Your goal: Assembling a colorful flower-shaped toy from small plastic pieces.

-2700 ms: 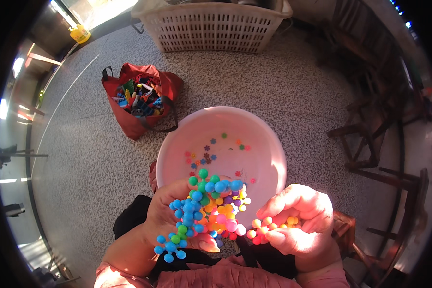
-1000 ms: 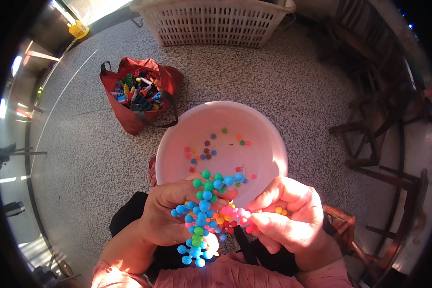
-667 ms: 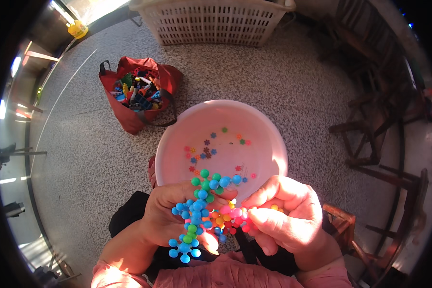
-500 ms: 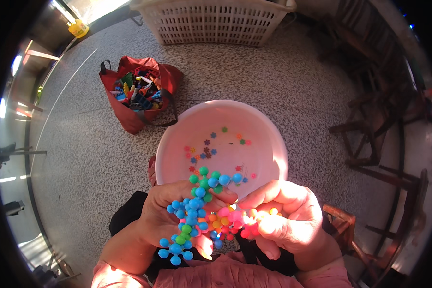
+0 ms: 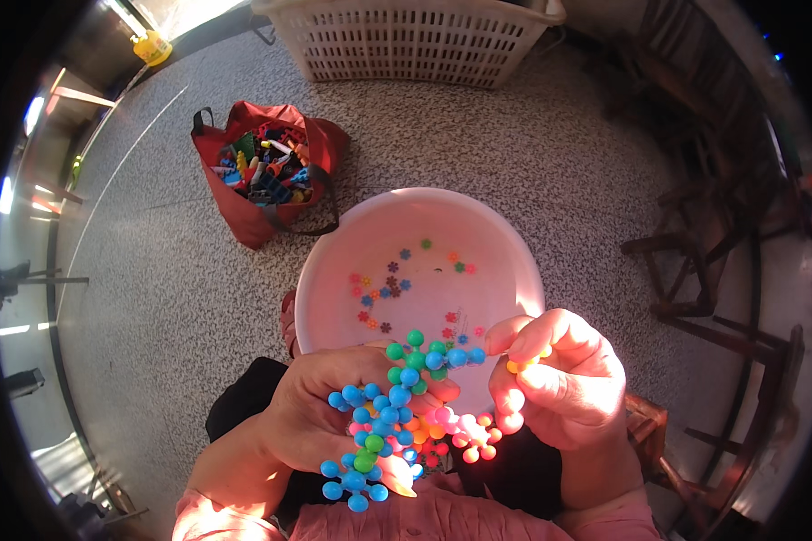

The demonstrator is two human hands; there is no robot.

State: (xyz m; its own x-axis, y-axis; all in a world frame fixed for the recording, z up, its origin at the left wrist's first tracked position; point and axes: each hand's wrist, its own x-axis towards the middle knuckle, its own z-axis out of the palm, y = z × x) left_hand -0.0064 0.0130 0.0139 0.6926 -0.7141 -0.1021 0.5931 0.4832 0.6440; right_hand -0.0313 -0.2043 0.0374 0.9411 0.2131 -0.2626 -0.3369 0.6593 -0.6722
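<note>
My left hand [image 5: 307, 401] is closed around a linked cluster of knobby plastic snap pieces [image 5: 387, 415]. Blue and green pieces face up, with pink, red and orange ones underneath and to the right. A short blue arm sticks out of the cluster's upper right. My right hand [image 5: 579, 374], apart from the cluster, pinches a small yellow-orange snap piece [image 5: 527, 362] between thumb and fingers; part of it is hidden. Just beyond both hands stands a pink round tub [image 5: 310, 293] with loose flower-shaped pieces [image 5: 389, 287] in several colours scattered on its bottom.
A red bag [image 5: 244, 216] full of mixed toy parts sits on the speckled floor [image 5: 144, 270], left of the tub. At the far side is a white slatted plastic basket [image 5: 415, 45]. Dark wooden chairs [image 5: 672, 261] line the right side. A yellow container [image 5: 152, 49] stands far left.
My right hand has come away from the cluster, up and to the right, with the yellow-orange piece in its fingers. The cluster in my left hand has shifted slightly right.
</note>
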